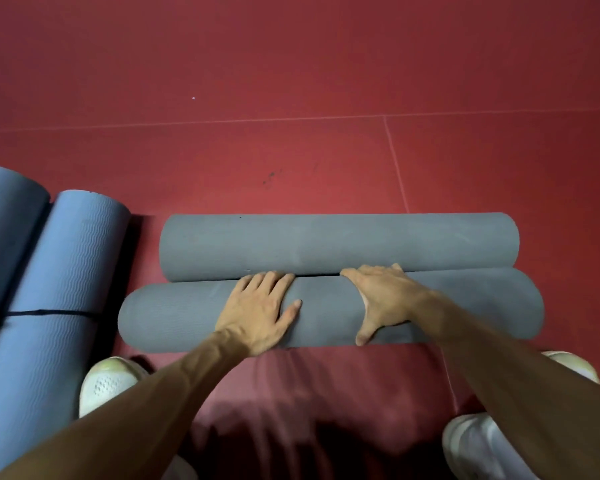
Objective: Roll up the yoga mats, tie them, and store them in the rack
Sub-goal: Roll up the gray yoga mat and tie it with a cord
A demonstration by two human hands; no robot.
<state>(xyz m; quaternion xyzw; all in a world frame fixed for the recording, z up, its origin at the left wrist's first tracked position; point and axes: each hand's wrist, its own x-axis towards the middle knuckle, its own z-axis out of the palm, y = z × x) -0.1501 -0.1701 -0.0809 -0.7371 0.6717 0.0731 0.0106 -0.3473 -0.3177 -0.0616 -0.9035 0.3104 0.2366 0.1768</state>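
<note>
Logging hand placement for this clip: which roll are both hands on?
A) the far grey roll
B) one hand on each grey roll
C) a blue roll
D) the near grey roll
D: the left hand and right hand both lie on the near grey roll, fingertips at its seam with the far grey roll.

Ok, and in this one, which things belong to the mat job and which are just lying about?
Job: near grey roll, with left hand resting on it and right hand gripping it; far grey roll touching it; blue roll with black strap; second blue roll beside it.
Just there: white shoes; red floor.
</note>
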